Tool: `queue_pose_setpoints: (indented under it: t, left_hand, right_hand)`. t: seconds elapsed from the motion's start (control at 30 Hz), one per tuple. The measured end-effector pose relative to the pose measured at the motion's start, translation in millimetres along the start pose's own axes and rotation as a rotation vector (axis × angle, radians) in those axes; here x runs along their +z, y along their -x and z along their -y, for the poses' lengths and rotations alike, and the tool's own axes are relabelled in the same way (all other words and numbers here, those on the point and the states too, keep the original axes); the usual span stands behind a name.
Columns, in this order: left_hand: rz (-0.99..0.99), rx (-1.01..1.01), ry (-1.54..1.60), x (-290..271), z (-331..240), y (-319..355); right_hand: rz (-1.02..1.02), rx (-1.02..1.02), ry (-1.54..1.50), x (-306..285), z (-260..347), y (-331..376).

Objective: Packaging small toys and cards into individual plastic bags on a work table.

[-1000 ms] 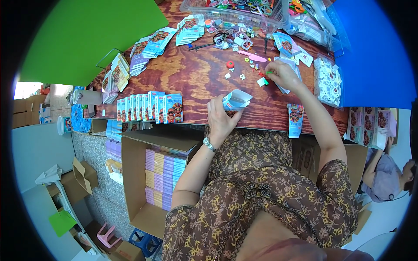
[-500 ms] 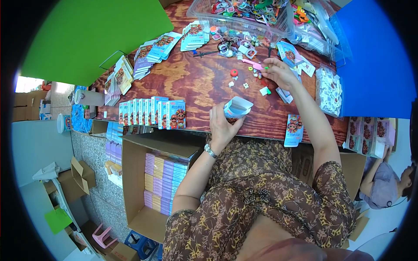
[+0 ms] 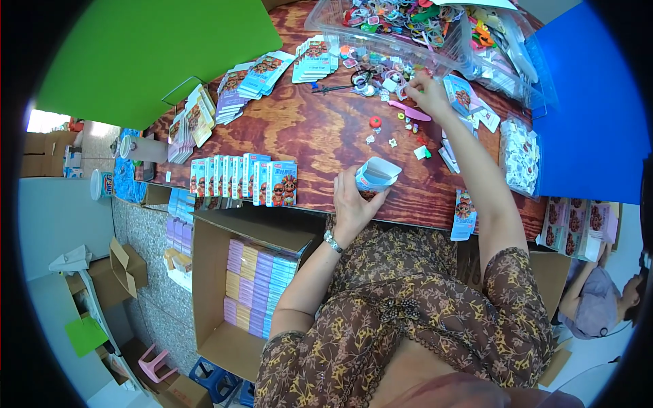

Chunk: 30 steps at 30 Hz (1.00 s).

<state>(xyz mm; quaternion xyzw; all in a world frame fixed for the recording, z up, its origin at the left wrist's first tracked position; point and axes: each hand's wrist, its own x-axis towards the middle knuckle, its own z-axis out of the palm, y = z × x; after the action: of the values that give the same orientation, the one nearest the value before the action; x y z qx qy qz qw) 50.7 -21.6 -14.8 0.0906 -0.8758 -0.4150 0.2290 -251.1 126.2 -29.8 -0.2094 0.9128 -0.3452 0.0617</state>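
Observation:
My left hand is wrapped round a small light-blue carton, whose open top faces up above the table's near edge. Farther out, my right hand reaches into a pile of hair ties and small trinkets, its fingers curled together; whatever is between them is too small to make out. Just below those fingers lies a long pink piece. Toward me are a red tomato-shaped charm, tiny flower-like charms and a white-and-green piece.
Filled blue cartons stand in a row at the near left. Fanned flat cartons lie behind. Clear bins of trinkets stand at the back, a tray of white pieces at right. A cardboard box sits below; a co-worker is far right.
My right hand has moved away from me, past the pink piece into the trinket pile, and its fingers have curled in. My left hand still holds the carton; the whole view has shifted slightly.

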Motion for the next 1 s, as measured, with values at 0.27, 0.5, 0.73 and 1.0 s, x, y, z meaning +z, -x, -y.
queue_pose_setpoints:
  t: [0.27,0.5,0.73,1.0]
  left_hand:
    - [-0.094,-0.109,-0.038,3.9,2.3,-16.1]
    - [0.009,-0.018,-0.065,15.6,-10.4,-17.7]
    - [0.086,-0.054,0.133,22.1,-25.3,-10.5]
    - [0.181,0.006,0.149,31.0,-26.4,-12.6]
  right_hand:
    - [0.276,-0.153,-0.273,-59.1,128.8,106.6]
    - [0.285,-0.521,-0.008,-47.7,127.2,147.3]
    - [0.154,-0.713,-0.082,-46.3,109.1,182.5]
    - [-0.374,0.049,0.053,-175.6,-45.3,204.1]
